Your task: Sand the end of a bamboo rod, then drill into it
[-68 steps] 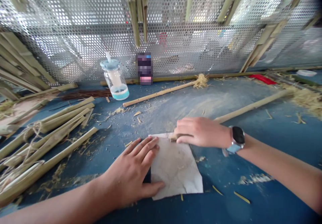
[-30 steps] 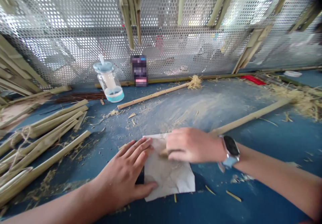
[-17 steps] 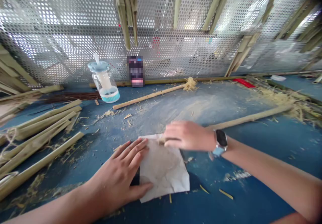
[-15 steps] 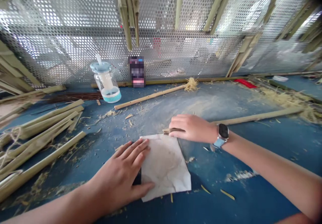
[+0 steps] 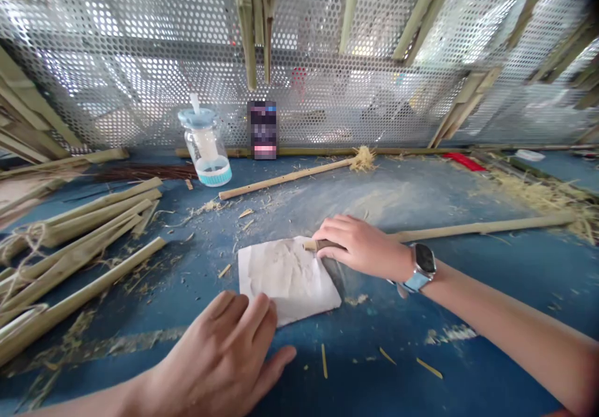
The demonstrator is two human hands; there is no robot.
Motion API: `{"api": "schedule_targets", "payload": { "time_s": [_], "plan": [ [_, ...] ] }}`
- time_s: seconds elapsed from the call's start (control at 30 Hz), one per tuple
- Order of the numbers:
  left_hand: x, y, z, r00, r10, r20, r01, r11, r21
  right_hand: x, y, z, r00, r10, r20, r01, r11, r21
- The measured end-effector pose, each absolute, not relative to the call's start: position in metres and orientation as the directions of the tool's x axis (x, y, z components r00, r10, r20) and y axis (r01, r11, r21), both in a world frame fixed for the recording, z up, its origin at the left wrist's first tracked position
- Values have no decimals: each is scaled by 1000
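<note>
My right hand (image 5: 353, 242), wearing a watch, wraps around a long bamboo stick (image 5: 477, 226). The stick's left end, with a dark brown band and pale tip, pokes out past the fingers over the sheet. A creased white paper sheet (image 5: 285, 279) with a tan-stained top lies on the blue table under that tip. My left hand (image 5: 224, 348) is at the sheet's near edge. Its fingers are bent and its thumb stands apart; no object shows in it. The bent fingers partly hide the sheet's lower left corner.
Several bamboo pieces tied with string (image 5: 79, 242) lie at left. Behind are a clear bottle with a straw (image 5: 206, 148), a phone (image 5: 263, 130) and a thinner stick (image 5: 285, 180) beside a clump of shavings (image 5: 363, 159). A perforated metal panel (image 5: 318, 105) rises at the back.
My left hand has come off the sheet toward me, its flat fingers now bent. The sheet has shifted away and to the left, under the stick's tip. My right hand keeps its hold.
</note>
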State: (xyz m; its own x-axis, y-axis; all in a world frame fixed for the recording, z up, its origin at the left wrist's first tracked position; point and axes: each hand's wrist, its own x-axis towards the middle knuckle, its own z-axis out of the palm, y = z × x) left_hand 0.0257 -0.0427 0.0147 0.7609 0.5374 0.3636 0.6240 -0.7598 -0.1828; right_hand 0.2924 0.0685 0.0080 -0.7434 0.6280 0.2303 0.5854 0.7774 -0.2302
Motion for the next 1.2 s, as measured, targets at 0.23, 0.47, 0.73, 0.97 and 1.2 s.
{"api": "schedule_targets", "payload": {
  "time_s": [0.23, 0.47, 0.73, 0.97, 1.2],
  "plan": [
    [23, -38, 12, 843, 463, 275, 493, -869, -48, 287, 64, 7, -736, 617, 281, 592, 786, -175],
    [25, -34, 13, 820, 522, 235, 531, -847, 25, 266, 26, 11, -776, 557, 295, 496, 829, -259],
    [27, -38, 8, 825, 469, 314, 512, -857, -65, 276, 56, 6, -733, 573, 367, 578, 809, -108],
    [26, -37, 10, 826, 434, 360, 493, -865, -89, 259, 19, 8, -859, 400, 319, 393, 915, -89],
    [25, -35, 12, 845, 363, 392, 449, -881, -152, 274, 56, 6, -758, 546, 357, 564, 823, -60]
  ]
}}
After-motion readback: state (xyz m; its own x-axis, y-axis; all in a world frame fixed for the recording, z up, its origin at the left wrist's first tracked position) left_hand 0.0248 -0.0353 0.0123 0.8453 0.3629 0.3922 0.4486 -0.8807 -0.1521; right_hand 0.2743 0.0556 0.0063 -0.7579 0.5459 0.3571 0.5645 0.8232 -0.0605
